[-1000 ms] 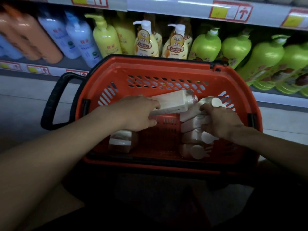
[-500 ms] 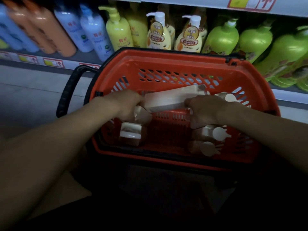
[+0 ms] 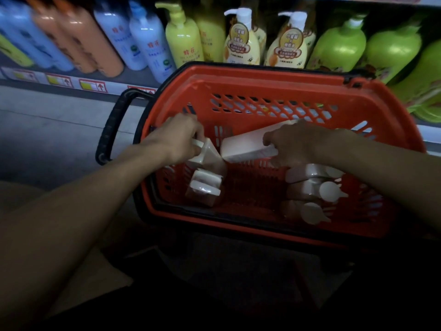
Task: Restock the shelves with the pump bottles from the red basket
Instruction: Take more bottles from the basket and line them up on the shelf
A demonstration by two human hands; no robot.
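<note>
Below the head camera, on a dim grey floor (image 3: pixel 47 130), sits the red basket (image 3: pixel 274 84), its black handle (image 3: pixel 112 125) swung out to the left. Both bare hands reach down inside it. The left hand (image 3: pixel 179 137) has its fingers curled round the white pump top of a pale pump bottle (image 3: pixel 210 156) at the basket's left side; a second bottle (image 3: pixel 202 189) of the same kind lies just nearer, touching it. The right hand (image 3: pixel 298 144) grips a pale rectangular bottle (image 3: pixel 245 146) held slantwise above the basket's middle, thumb over its upper face and fingers wrapped beneath. Under that wrist, at the right side, three more pump bottles (image 3: pixel 310 187) lie stacked on their sides with their white pump heads pointing right.

Beyond the basket's far rim runs a store shelf (image 3: pixel 133 77) with red-and-yellow price tags (image 3: pixel 91 86) along its front edge. On it stand rows of bottles: blue and orange ones (image 3: pixel 78 44) at far left, yellow pump bottles (image 3: pixel 183 41), cream-labelled ones with white pumps (image 3: pixel 242 41), and green pump bottles (image 3: pixel 338 46) at right. The near foreground falls away into dark shadow, with a lighter tan patch (image 3: pixel 95 278) at lower left; what that is cannot be made out.
</note>
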